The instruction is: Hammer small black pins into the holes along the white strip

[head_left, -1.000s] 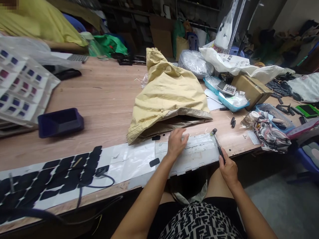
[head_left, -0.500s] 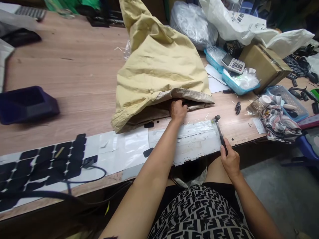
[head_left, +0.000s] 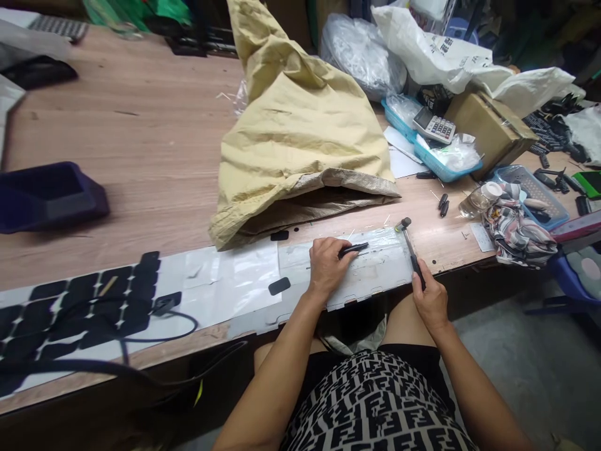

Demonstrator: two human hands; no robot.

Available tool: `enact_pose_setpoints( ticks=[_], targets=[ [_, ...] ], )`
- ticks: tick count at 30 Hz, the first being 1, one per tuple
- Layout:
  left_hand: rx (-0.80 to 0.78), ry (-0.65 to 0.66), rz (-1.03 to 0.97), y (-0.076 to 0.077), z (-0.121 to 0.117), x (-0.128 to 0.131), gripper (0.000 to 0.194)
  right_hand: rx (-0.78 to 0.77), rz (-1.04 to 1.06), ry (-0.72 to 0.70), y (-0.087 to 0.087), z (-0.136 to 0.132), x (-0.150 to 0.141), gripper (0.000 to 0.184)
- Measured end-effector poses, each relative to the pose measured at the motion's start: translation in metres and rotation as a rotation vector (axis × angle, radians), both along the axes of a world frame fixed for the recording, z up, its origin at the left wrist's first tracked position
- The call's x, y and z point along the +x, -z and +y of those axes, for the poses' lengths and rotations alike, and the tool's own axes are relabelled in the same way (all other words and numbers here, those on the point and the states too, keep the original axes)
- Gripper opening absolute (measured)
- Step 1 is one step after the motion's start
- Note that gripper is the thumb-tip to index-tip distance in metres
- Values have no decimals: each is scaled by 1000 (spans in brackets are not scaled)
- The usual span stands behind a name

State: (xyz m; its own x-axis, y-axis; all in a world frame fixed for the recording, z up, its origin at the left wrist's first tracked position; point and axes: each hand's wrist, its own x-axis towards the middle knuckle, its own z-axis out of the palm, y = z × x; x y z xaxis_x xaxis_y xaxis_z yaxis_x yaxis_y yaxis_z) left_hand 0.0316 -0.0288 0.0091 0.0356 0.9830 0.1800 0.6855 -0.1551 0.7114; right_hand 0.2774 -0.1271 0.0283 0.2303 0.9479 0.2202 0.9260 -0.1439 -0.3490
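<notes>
Over the white strip (head_left: 375, 275) on the table edge, my left hand (head_left: 327, 262) is closed around a small black part (head_left: 353, 249), long and narrow, whose exact kind I cannot make out. My right hand (head_left: 431, 294) grips the dark handle of a small hammer (head_left: 410, 244). The hammer's head lies at the strip's far right corner. Behind my left hand lies a large yellow sack (head_left: 300, 131) with its mouth gaping toward me; the inside is dark and its contents are hidden.
To the left are a dark blue bin (head_left: 51, 197), black stickers (head_left: 98, 300) on white sheets and a black cable (head_left: 164, 338). On the right stand blue baskets (head_left: 448, 166), a calculator (head_left: 434, 125), a cardboard box (head_left: 488, 134), a jar (head_left: 481, 199) and a patterned cloth (head_left: 516, 232).
My left hand has come out of the sack's mouth and back toward me, now with the black part in it. My right hand keeps the hammer in nearly the same place.
</notes>
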Motion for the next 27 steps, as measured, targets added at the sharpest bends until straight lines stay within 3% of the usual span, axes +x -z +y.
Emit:
enact_pose_setpoints(
  ticks=[6,11,18,27],
  targets=[
    [-24,101,8,3,9,-12,27,12,137,-17,-4,-1,2,44],
    [-17,136,-46,3,11,-16,18,136,292,-122,-10,-12,-9,43],
    [-28,96,-64,1,10,-12,17,111,258,-351,-30,-18,-47,39],
    [-2,86,-81,8,14,-11,16,143,193,-366,-25,-22,-47,39]
  ],
)
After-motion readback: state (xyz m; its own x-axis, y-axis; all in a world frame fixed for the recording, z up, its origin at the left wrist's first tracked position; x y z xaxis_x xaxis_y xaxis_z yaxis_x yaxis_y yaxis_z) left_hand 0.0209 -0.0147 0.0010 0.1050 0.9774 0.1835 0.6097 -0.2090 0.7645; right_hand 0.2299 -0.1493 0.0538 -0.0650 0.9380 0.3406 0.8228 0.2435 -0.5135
